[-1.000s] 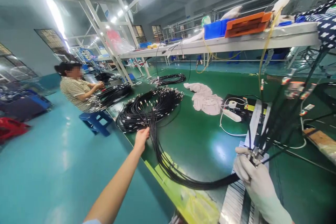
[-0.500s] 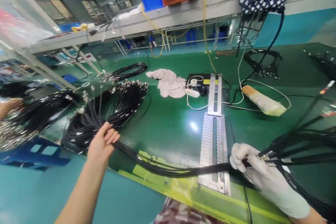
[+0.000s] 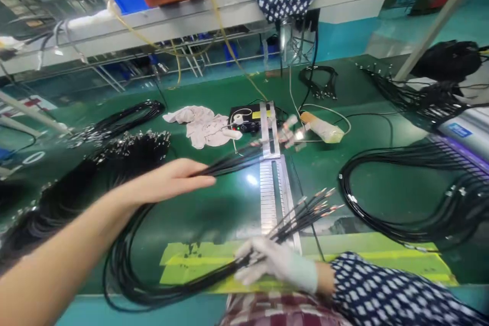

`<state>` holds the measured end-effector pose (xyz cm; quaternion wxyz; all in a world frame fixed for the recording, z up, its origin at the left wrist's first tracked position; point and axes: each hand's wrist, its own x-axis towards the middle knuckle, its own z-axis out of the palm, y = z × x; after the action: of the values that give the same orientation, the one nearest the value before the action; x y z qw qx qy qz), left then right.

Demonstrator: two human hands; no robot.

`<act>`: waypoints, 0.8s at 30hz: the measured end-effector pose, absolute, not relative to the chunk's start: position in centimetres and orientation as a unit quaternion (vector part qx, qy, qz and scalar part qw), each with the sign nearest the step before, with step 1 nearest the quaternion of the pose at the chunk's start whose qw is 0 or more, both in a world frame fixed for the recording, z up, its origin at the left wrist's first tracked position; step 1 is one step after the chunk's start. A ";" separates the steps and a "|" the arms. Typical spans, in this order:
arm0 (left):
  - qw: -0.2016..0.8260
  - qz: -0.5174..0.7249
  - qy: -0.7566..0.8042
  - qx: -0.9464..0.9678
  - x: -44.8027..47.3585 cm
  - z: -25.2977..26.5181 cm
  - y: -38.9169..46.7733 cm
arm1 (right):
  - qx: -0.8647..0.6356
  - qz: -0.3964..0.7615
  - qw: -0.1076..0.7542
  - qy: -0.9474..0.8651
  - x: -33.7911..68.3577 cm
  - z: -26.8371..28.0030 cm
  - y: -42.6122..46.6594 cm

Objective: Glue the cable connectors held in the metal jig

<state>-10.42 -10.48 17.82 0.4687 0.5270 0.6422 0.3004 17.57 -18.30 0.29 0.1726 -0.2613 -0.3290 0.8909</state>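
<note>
A bundle of black cables (image 3: 147, 293) hangs in a loop between my two hands, its lower part dipping past the table's front edge. My bare left hand (image 3: 181, 179) is closed around one end, whose blurred connector tips point towards the back right. Lower down, my gloved right hand (image 3: 267, 262) grips the other end above the yellow tape (image 3: 183, 260). Bare copper-coloured tips fan out beyond the glove towards the right. Beneath the bundle lies a slotted metal gauge (image 3: 268, 193), partly covered by the cables.
Piles of black cables (image 3: 126, 155) lie at the left. Looped cables (image 3: 344, 183) run to a silver machine (image 3: 466, 132) at the right. A crumpled white cloth (image 3: 206, 125), a black box (image 3: 248, 114) and a wrapped block (image 3: 323, 127) sit farther back. A shelf (image 3: 244, 12) spans above.
The bundle has gone from stretched out straight to bent in a loop. My right hand has come left with its cable end, and the view has turned right.
</note>
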 end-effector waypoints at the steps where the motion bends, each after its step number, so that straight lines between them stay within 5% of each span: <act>1: 0.408 0.128 0.613 0.665 -8.7 16.1 -8.2 | -0.265 0.902 0.181 -0.289 15.5 0.1 -18.6; 4: 0.328 0.037 0.596 0.732 -5.9 10.4 -3.4 | -0.240 0.936 0.185 -0.179 13.0 1.1 -17.9; 7: 0.225 0.040 0.591 0.774 -5.3 5.5 -1.6 | -0.229 0.909 0.123 -0.326 16.5 2.6 -17.0; 9: 0.173 0.053 0.577 0.796 -5.0 3.2 -1.5 | -0.296 0.761 0.128 -0.563 20.1 3.0 -17.0; 15: 0.083 0.072 0.583 0.805 -3.0 -0.5 -1.7 | -0.366 0.272 0.136 -0.880 24.5 1.7 -17.3; 24: 0.127 0.045 0.524 0.841 -3.5 0.9 -4.3 | -0.259 0.181 0.150 -0.937 25.9 1.6 -18.3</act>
<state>-3.51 -4.33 0.89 0.1270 0.8410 0.5239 0.0450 25.86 -18.34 1.60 0.1503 -0.2593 -0.9368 0.1806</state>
